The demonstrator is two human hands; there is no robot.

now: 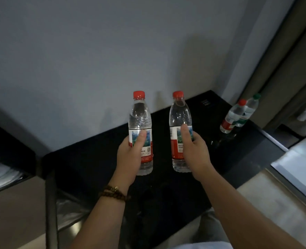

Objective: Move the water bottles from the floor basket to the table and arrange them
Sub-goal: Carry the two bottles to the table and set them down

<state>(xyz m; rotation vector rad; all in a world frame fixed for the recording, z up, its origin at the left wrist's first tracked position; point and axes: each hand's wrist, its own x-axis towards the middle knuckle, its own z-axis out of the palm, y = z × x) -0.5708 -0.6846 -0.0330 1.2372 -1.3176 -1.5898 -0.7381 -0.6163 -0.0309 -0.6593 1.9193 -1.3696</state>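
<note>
Mid-frame, the left hand [130,153] gripped one red-capped bottle [140,123], the right hand [193,150] another [180,119], both upright over the black table [94,159]

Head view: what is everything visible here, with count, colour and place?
held bottles: 2, clear, red caps and labels; left bottle and right bottle, upright over the table
far bottles: 2, clear; red-cap bottle and green-cap bottle together at the table's back right
table: 1, black, centre
wall: 1, grey, behind the table
bracelet: 1, brown beads, left wrist
hands: 2; left hand grips the left bottle, right hand grips the right bottle
</note>
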